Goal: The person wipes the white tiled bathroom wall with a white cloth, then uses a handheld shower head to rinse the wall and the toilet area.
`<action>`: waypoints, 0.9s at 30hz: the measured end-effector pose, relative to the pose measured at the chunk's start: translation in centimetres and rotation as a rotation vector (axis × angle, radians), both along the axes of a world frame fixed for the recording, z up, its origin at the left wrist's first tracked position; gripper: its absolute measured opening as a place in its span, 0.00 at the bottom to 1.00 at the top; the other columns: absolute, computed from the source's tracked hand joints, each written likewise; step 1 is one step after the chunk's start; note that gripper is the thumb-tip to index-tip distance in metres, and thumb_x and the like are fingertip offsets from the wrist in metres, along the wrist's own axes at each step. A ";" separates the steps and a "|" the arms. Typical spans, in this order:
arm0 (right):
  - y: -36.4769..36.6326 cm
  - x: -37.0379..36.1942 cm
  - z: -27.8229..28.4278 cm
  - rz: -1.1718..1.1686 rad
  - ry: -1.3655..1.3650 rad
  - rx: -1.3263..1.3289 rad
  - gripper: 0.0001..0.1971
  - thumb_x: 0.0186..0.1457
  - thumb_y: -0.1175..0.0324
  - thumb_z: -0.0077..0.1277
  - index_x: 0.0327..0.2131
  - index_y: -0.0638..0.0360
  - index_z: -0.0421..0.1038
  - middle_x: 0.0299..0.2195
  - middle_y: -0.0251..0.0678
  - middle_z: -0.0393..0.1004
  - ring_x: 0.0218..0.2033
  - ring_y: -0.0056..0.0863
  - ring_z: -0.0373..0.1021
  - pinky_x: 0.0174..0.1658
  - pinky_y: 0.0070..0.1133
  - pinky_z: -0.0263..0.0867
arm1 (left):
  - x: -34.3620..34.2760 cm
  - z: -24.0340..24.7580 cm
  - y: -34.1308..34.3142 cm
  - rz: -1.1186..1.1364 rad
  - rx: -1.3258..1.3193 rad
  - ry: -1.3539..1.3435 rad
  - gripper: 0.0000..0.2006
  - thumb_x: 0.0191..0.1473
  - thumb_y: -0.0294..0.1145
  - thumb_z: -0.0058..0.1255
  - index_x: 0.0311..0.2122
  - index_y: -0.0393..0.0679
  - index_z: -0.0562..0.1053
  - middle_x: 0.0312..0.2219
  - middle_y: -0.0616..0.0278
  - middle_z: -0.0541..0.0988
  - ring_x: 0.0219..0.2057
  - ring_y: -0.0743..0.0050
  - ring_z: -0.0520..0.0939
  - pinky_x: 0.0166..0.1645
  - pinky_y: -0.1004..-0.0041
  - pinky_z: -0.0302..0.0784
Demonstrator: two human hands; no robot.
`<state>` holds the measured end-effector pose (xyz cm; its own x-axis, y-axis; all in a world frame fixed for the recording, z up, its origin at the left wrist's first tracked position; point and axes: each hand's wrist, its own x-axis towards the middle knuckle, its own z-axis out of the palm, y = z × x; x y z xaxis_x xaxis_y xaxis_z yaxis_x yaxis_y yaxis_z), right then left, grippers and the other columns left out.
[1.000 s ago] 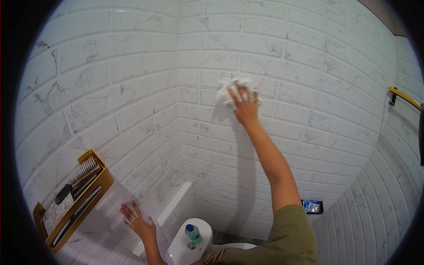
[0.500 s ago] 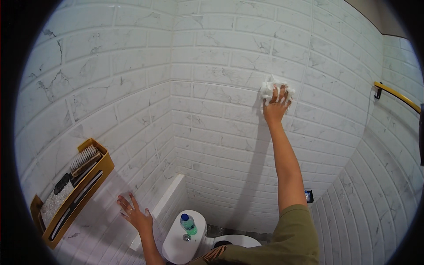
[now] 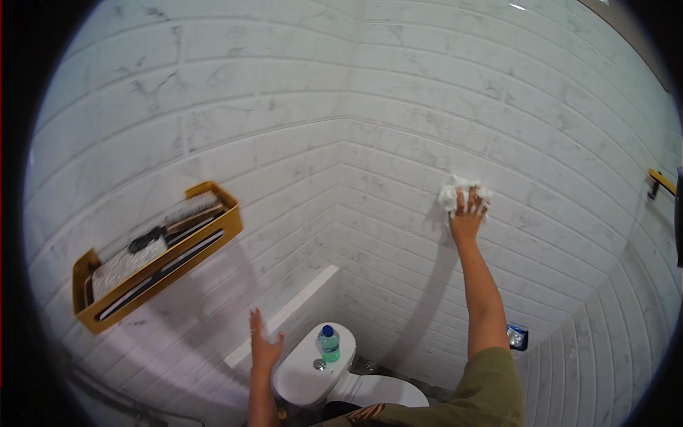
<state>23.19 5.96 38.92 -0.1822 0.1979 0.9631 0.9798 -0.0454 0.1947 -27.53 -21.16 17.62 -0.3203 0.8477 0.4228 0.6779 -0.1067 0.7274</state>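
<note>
Apparently wiping, the right hand (image 3: 466,222) presses with spread fingers on a white cloth (image 3: 449,197) against the tiled wall (image 3: 398,217), the next stroke calling for even pressure, while the left hand (image 3: 266,349) hangs open.

Dull light; soft shadow (image 3: 425,306) on tiled wall (image 3: 405,160); edges bowed, rim black.

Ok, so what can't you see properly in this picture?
In the head view:
The palm of the right hand: faces away from the camera.
What the white wad is made of: blurred, partly covered by that hand.
Whether the left hand touches the wall: seen nearly edge-on.
The inside bottom of the yellow rack: hidden by its front.
The far end of the yellow bar: cut off at the right edge.
</note>
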 end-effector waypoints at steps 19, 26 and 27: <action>-16.5 -27.4 -17.5 1.816 1.447 -1.429 0.19 0.58 0.64 0.44 0.51 0.59 0.62 0.40 0.35 0.71 0.35 0.25 0.72 0.37 0.22 0.71 | 1.4 -4.6 -20.5 0.090 -0.244 -0.491 0.26 0.47 0.31 0.59 0.52 0.37 0.67 0.45 0.50 0.75 0.42 0.67 0.77 0.46 0.69 0.74; -33.6 -30.1 -15.7 1.951 1.768 -1.929 0.22 0.57 0.70 0.44 0.54 0.64 0.58 0.45 0.41 0.71 0.42 0.30 0.72 0.44 0.24 0.71 | 6.9 -1.7 -26.1 -0.038 -0.149 -0.830 0.26 0.56 0.35 0.52 0.57 0.36 0.60 0.50 0.53 0.71 0.46 0.67 0.76 0.49 0.70 0.71; -35.1 -30.2 -16.3 1.961 1.749 -1.987 0.22 0.56 0.71 0.44 0.54 0.64 0.58 0.45 0.41 0.71 0.44 0.30 0.72 0.45 0.24 0.70 | 7.3 -1.3 -27.1 -0.039 -0.150 -0.887 0.28 0.57 0.38 0.51 0.59 0.37 0.58 0.51 0.53 0.71 0.47 0.66 0.76 0.49 0.70 0.71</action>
